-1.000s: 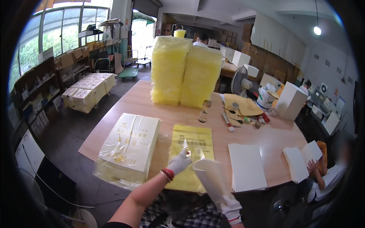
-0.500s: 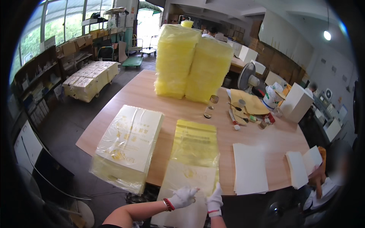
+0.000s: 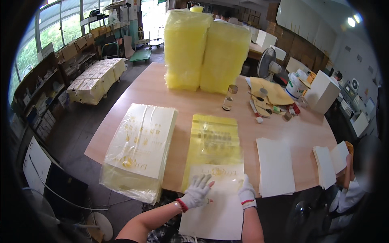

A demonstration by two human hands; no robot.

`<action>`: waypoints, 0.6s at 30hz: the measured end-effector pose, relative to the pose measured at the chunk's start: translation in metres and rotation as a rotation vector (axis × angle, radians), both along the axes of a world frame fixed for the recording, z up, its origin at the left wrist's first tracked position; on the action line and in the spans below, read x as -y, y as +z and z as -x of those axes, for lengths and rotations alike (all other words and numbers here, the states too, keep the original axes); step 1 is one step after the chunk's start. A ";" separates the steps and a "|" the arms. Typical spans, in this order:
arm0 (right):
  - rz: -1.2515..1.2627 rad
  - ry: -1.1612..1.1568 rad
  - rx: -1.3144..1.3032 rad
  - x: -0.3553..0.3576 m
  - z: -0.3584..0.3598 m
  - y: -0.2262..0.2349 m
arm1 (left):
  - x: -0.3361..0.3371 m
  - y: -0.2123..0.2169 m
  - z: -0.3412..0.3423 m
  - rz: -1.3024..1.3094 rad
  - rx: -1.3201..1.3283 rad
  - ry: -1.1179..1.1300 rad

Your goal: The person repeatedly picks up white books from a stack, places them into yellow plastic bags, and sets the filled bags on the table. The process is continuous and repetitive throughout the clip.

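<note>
Lower centre, the left hand spreads open, gripping nothing, across the white sheet, seemingly steadying it at the yellow bag, while the right hand flanks its edge, grip unclear.

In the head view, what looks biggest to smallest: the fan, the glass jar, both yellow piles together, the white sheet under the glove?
1. Both yellow piles
2. White sheet, nearest the camera
3. Fan
4. Glass jar

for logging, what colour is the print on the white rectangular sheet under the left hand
The print is gold, clearest in head view.
</note>
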State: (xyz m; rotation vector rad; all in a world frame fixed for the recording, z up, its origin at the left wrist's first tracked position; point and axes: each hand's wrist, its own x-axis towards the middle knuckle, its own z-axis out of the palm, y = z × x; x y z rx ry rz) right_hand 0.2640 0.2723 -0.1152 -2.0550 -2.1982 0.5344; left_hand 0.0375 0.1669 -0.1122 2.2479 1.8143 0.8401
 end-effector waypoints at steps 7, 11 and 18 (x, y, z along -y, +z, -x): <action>-0.178 0.012 -0.042 0.004 -0.031 -0.005 | -0.031 -0.020 0.015 -0.092 0.286 0.247; -0.126 -0.009 -0.077 0.028 -0.018 0.054 | -0.033 0.007 0.032 0.153 0.327 0.338; 0.159 0.044 -0.028 0.059 -0.022 -0.037 | 0.003 -0.057 0.049 0.595 0.349 0.437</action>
